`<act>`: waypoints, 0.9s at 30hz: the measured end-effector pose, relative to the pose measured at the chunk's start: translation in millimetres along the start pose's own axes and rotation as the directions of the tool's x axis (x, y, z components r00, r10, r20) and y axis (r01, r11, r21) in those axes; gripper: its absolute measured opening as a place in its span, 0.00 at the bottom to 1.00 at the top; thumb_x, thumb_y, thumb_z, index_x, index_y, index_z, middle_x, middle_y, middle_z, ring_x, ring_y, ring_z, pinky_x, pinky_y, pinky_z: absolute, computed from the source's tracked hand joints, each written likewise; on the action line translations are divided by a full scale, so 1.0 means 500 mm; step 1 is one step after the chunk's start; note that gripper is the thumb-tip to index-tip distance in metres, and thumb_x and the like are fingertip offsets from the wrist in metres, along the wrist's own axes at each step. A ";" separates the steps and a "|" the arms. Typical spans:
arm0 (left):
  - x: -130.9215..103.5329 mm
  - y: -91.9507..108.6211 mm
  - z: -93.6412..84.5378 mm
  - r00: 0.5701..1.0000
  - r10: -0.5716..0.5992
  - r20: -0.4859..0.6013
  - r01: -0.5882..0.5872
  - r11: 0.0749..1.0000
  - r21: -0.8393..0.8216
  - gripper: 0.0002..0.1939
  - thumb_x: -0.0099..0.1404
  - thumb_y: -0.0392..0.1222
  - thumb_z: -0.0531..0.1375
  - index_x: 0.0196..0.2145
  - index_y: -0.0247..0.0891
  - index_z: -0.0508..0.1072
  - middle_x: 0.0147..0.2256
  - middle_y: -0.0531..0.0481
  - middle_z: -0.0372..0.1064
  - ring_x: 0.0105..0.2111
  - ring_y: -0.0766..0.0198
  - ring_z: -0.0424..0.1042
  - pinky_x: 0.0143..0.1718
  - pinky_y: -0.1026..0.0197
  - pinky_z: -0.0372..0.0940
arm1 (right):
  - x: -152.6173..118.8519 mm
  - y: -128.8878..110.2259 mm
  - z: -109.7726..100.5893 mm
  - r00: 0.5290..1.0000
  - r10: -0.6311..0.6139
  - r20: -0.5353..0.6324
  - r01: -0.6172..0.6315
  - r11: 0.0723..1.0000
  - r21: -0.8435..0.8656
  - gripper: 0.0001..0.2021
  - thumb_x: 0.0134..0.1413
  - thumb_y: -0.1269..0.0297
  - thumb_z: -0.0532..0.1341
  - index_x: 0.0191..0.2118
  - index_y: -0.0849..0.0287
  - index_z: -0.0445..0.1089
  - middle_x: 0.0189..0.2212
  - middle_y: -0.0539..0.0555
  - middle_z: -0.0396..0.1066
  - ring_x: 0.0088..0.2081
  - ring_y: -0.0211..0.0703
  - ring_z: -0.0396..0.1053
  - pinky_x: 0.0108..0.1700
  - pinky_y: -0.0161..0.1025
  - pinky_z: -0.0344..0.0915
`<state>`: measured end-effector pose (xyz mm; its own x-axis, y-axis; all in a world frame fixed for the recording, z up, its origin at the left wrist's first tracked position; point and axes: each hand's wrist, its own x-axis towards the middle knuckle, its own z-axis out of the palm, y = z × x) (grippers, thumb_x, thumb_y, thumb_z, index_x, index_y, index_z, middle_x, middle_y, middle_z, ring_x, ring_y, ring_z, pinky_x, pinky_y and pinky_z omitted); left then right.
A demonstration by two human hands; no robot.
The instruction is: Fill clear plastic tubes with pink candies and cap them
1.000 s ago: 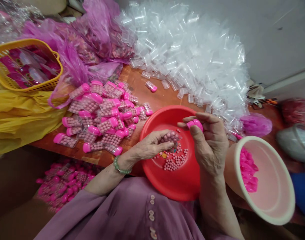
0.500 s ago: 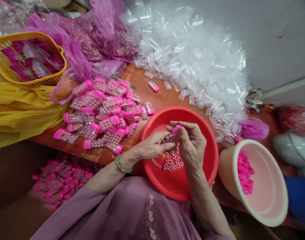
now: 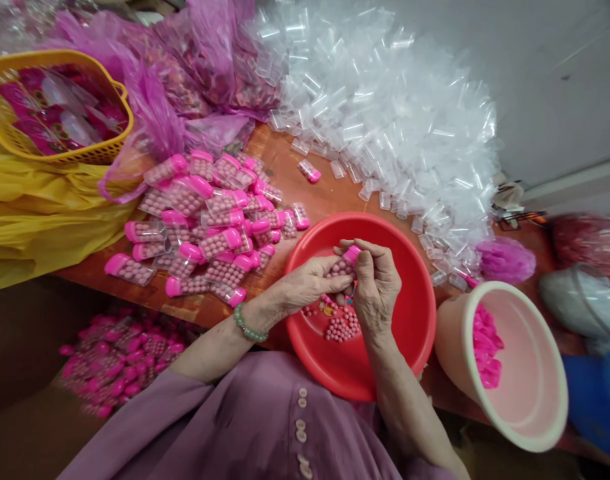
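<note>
Above the red basin [image 3: 415, 333], both hands meet on one small clear bottle [image 3: 341, 267] filled with pink beads, its pink cap [image 3: 351, 254] pointing up and right. My left hand [image 3: 309, 285], with a green bead bracelet at the wrist, is closed around the body of the bottle. The fingers and thumb of my right hand [image 3: 377, 283] are closed at the cap end. Loose pink beads [image 3: 342, 328] lie in the basin below, with a few small coloured pieces [image 3: 329, 307] beside them, partly hidden by the hands.
Left of the basin lies a pile of filled, pink-capped bottles [image 3: 219, 230]. Clear empty bottles [image 3: 385, 113] are heaped at the back. A cream bucket [image 3: 535, 373] with pink caps [image 3: 486, 347] stands right. A yellow basket [image 3: 59, 150] and purple bags [image 3: 219, 53] sit back left.
Both hands stay on the bottle. My right hand has shifted slightly left, and its fingers have moved a little around the cap, which shows more clearly. The view has turned slightly.
</note>
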<state>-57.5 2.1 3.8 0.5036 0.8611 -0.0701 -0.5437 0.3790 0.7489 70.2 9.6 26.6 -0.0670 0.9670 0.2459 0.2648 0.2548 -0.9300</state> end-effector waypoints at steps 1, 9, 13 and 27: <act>-0.001 0.002 -0.002 1.000 0.000 -0.001 0.000 0.999 -0.040 0.24 0.55 0.57 0.70 0.32 0.32 0.68 0.27 0.53 0.64 0.26 0.70 0.66 0.28 0.65 0.62 | 0.002 0.004 -0.007 0.997 -0.037 0.061 0.040 0.998 -0.044 0.13 0.67 0.52 0.54 0.49 0.53 0.67 0.47 0.55 0.75 0.47 0.45 0.76 0.51 0.48 0.74; -0.004 0.008 -0.018 0.996 -0.085 -0.006 0.081 0.966 -0.244 0.23 0.57 0.57 0.69 0.33 0.31 0.75 0.30 0.47 0.71 0.30 0.67 0.69 0.30 0.66 0.63 | 0.020 0.029 -0.055 0.835 -0.390 0.389 0.541 0.712 -0.447 0.46 0.47 0.45 0.70 0.67 0.57 0.51 0.56 0.65 0.63 0.57 0.60 0.65 0.57 0.60 0.67; 0.000 0.007 -0.015 0.995 -0.093 0.020 0.095 0.968 -0.232 0.28 0.62 0.65 0.62 0.36 0.32 0.76 0.33 0.43 0.74 0.35 0.61 0.73 0.36 0.62 0.68 | 0.014 0.033 -0.046 0.825 -0.436 0.360 0.564 0.602 -0.564 0.43 0.52 0.46 0.67 0.67 0.57 0.50 0.54 0.65 0.65 0.53 0.60 0.66 0.51 0.60 0.69; -0.005 0.009 -0.011 0.996 -0.081 0.034 0.086 0.977 -0.193 0.36 0.62 0.70 0.57 0.46 0.32 0.77 0.40 0.39 0.77 0.46 0.52 0.74 0.49 0.53 0.68 | 0.011 0.026 -0.043 0.808 -0.484 0.337 0.584 0.579 -0.569 0.35 0.51 0.47 0.67 0.60 0.58 0.58 0.47 0.63 0.70 0.47 0.55 0.70 0.46 0.51 0.73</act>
<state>-64.6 3.5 3.7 0.5689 0.8153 -0.1080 -0.6173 0.5101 0.5990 94.1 18.1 22.0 -0.5065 0.6589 0.5562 0.6619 0.7105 -0.2389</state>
